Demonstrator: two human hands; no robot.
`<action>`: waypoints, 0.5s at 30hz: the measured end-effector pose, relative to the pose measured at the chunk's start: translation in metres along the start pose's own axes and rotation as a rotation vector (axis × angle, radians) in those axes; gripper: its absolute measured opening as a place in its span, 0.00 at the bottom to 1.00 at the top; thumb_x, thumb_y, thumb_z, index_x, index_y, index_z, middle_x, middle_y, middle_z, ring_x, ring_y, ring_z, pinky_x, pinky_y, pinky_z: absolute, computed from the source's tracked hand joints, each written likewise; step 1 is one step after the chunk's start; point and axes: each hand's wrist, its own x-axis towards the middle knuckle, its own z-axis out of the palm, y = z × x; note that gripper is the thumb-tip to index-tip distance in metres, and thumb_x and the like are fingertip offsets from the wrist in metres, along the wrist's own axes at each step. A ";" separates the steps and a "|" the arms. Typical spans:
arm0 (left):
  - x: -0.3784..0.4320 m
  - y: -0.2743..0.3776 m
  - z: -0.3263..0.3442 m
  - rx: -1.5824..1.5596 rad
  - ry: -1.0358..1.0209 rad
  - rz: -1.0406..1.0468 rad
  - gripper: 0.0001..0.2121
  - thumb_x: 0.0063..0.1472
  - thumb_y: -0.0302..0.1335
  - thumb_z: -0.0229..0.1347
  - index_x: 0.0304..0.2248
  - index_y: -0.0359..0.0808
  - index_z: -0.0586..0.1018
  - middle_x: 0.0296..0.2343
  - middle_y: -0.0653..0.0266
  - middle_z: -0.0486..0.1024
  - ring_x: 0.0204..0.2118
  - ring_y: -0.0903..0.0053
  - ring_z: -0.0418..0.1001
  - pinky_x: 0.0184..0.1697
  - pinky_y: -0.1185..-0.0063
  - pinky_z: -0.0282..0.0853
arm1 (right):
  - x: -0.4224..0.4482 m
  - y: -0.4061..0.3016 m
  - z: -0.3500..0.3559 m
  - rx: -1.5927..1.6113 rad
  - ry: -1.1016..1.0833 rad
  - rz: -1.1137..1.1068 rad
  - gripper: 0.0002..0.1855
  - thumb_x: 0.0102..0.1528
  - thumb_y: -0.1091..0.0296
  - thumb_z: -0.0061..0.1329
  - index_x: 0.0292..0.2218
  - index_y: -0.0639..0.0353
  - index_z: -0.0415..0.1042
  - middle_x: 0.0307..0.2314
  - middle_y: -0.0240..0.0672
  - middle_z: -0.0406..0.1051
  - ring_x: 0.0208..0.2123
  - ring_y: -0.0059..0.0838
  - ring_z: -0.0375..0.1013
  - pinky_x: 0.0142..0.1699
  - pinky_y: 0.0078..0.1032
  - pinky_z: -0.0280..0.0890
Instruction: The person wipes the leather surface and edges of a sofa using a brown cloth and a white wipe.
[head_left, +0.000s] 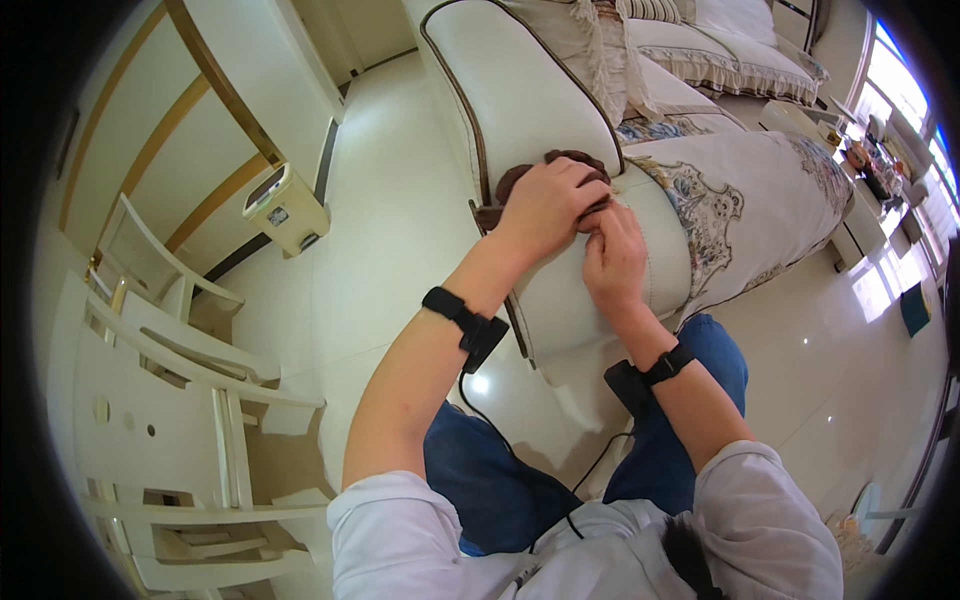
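Observation:
A dark brown, lumpy item (514, 182), partly covered by my fingers, lies across the front of the white sofa armrest (525, 71). Whether it is folded cloth or something firmer, I cannot tell. My left hand (551, 201) lies over it from above, fingers curled around its right part. Close beside, my right hand (616, 251) pinches the item's near right edge between thumb and fingers. The two hands almost touch. Brown piping outlines the armrest, and its white side panel (559, 304) drops down in front of my knees.
A floral sofa seat cover (757, 202) stretches to the right of the armrest. On the left stand a cream pedal bin (289, 214) and white chairs (150, 427). Straps with black devices (480, 337) sit on both forearms, their cables hanging over my lap. A cluttered low table (870, 217) stands far right.

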 end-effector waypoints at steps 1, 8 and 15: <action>-0.004 0.004 -0.004 -0.031 0.022 -0.058 0.16 0.48 0.21 0.57 0.39 0.44 0.80 0.39 0.65 0.77 0.44 0.64 0.74 0.44 0.70 0.72 | 0.001 0.001 -0.002 0.023 0.019 -0.038 0.09 0.48 0.87 0.40 0.30 0.64 0.69 0.30 0.44 0.71 0.35 0.45 0.70 0.47 0.34 0.67; -0.020 0.023 -0.004 0.151 0.174 -0.250 0.19 0.46 0.20 0.61 0.41 0.45 0.79 0.38 0.65 0.76 0.43 0.65 0.74 0.43 0.70 0.72 | 0.010 0.022 -0.020 0.214 -0.013 -0.039 0.10 0.47 0.86 0.43 0.32 0.62 0.69 0.32 0.42 0.71 0.36 0.47 0.69 0.40 0.38 0.64; -0.028 0.039 0.001 0.201 0.327 -0.529 0.23 0.46 0.21 0.61 0.45 0.46 0.78 0.38 0.65 0.75 0.41 0.62 0.72 0.42 0.70 0.72 | 0.005 0.024 -0.027 0.147 -0.099 -0.213 0.13 0.44 0.85 0.45 0.32 0.60 0.69 0.33 0.39 0.70 0.38 0.46 0.70 0.46 0.39 0.68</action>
